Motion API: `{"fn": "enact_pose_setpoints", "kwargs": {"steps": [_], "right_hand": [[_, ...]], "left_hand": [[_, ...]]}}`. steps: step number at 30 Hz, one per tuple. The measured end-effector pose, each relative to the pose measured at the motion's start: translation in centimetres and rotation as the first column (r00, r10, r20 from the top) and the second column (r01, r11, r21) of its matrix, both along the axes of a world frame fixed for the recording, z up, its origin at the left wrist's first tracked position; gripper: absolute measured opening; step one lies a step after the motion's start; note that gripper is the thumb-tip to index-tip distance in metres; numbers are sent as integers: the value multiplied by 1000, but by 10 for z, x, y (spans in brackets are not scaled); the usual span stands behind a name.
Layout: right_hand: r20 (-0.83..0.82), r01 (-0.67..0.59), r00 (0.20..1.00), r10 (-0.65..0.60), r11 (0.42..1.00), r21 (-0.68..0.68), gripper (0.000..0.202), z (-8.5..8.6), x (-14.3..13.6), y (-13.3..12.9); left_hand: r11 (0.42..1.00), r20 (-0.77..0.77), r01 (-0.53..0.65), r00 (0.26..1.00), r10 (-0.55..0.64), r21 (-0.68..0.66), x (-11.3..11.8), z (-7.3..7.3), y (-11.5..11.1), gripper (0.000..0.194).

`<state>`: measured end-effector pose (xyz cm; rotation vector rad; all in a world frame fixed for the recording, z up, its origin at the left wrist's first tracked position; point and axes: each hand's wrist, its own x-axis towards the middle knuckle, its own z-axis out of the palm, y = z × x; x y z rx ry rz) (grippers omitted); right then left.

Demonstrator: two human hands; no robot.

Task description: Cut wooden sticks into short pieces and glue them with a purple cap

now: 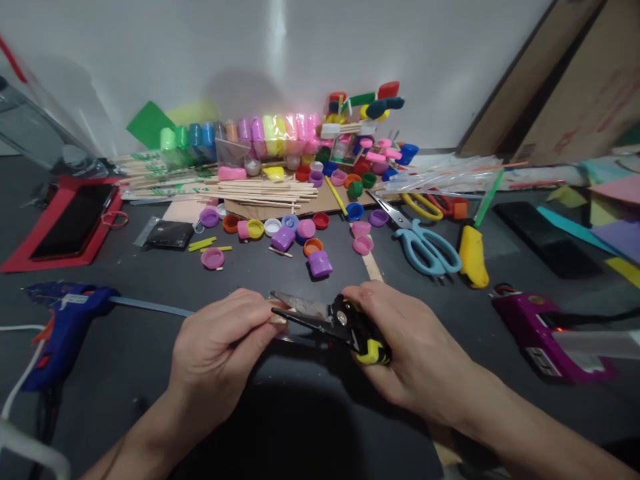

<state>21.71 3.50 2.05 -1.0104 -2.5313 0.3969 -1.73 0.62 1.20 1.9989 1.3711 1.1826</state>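
Note:
My right hand (pixel 417 350) is wrapped round the handles of black-and-yellow snips (pixel 345 321). Their blades point left and stand apart. My left hand (pixel 223 350) pinches a small pale wooden piece (pixel 279 321) by its end, right at the blade tips. Most of that piece is hidden by my fingers, so I cannot tell its length. Just beyond my hands lie a purple cap (pixel 320 265) and an orange cap (pixel 313 247). A flat wooden stick (pixel 373 267) lies past the snips.
At left rests a blue glue gun (pixel 75 327) with a cord. Light-blue scissors (pixel 427 250), a yellow utility knife (pixel 473 257) and a purple power strip (pixel 545 333) lie at right. Behind are wooden sticks (pixel 265 193), coloured clay packs (pixel 280 133) and a colourful small model (pixel 357 127).

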Motion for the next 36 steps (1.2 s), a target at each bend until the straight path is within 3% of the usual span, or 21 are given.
{"fn": "enact_pose_setpoints", "kwargs": {"steps": [4,9,20,31,36], "right_hand": [[51,8,999,-13,996,91,37,-1,2,1],[63,18,998,-27,990,140,32,-8,4,1],[-14,1,1000,-2,999,-40,34,-3,0,5],[6,1,1000,-2,999,51,32,-8,3,2],[-15,25,1000,-25,1000,-11,32,-6,2,5]], "left_hand": [[1000,-58,8,998,-7,16,-1,0,0,23],[999,-3,8,1000,-8,33,0,-4,1,19],[993,39,29,999,-34,114,1,-3,5,18],[977,16,60,998,-65,205,-1,-8,5,17],[982,61,54,996,-66,179,-1,-8,4,18]]}}
